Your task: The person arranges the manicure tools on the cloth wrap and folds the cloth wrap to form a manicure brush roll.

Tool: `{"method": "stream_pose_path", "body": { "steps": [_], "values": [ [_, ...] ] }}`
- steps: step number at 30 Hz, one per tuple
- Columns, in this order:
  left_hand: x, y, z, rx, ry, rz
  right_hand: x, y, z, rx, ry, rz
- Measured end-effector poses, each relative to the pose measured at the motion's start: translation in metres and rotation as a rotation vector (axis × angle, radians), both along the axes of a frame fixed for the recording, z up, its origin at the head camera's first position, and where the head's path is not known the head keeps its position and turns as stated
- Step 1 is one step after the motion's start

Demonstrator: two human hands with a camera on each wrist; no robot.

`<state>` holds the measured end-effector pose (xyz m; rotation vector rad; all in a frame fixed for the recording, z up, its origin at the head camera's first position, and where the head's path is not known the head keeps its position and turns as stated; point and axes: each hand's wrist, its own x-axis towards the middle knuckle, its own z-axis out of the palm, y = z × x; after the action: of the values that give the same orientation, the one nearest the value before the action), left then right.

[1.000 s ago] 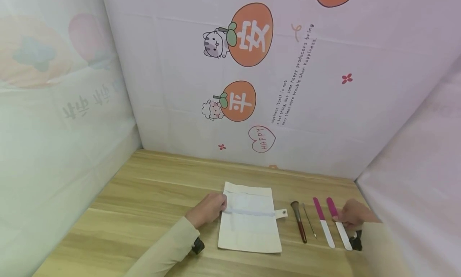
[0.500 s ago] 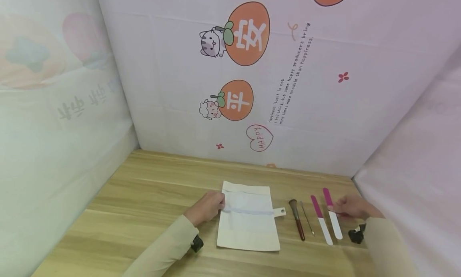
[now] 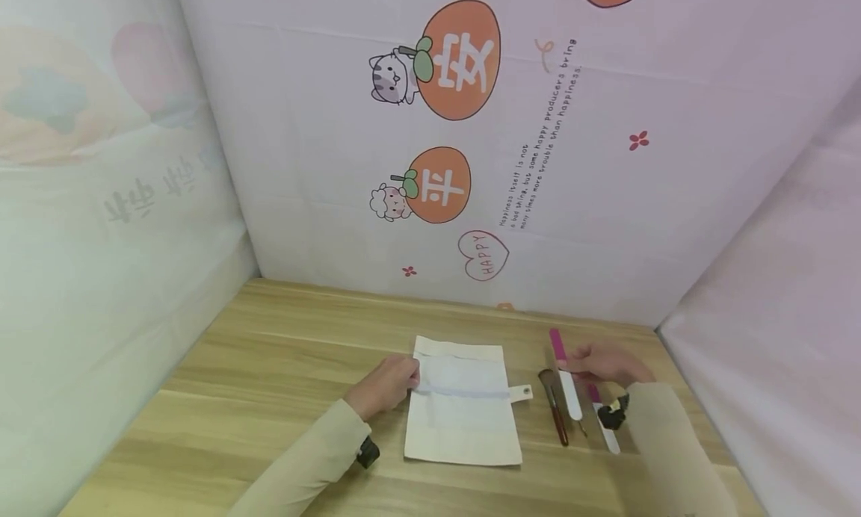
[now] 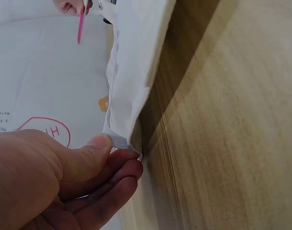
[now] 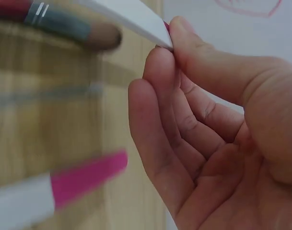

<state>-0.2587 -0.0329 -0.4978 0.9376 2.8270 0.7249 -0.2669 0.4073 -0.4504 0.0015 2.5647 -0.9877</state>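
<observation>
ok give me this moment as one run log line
left hand: pinches edge of pouch | right hand: holds nail file above table | on table: brush, metal stick, second file

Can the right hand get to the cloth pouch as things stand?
Probably yes. The right hand, pinching a nail file, is right of the pouch; only the brush and thin rod, lying low, are between, and the left hand holds the opposite edge.

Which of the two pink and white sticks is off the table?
The stick pinched in the right hand, held nearer the brush; the other stick lies on the table, farther right.
</observation>
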Motion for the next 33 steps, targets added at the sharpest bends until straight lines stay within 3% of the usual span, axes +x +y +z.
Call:
{"method": "stream_pose_path", "body": {
  "steps": [4,11,15,22,33],
  "values": [
    [-0.002,-0.001,0.0,-0.012,0.02,0.002,-0.015,-0.028,0.007,-0.013,-0.001,0.042],
    [-0.003,-0.002,0.001,-0.017,0.017,0.005,-0.033,-0.082,0.014,-0.07,-0.026,0.015],
    [-0.002,-0.002,0.0,-0.009,-0.008,0.012,-0.042,-0.112,0.013,-0.048,-0.004,0.038],
    [-0.002,-0.002,0.0,-0.002,-0.004,0.008,-0.052,-0.157,0.007,-0.139,0.025,0.058],
    [-0.003,-0.002,-0.002,-0.006,0.021,0.005,-0.061,-0.206,-0.012,-0.24,0.064,-0.065]
  ]
}}
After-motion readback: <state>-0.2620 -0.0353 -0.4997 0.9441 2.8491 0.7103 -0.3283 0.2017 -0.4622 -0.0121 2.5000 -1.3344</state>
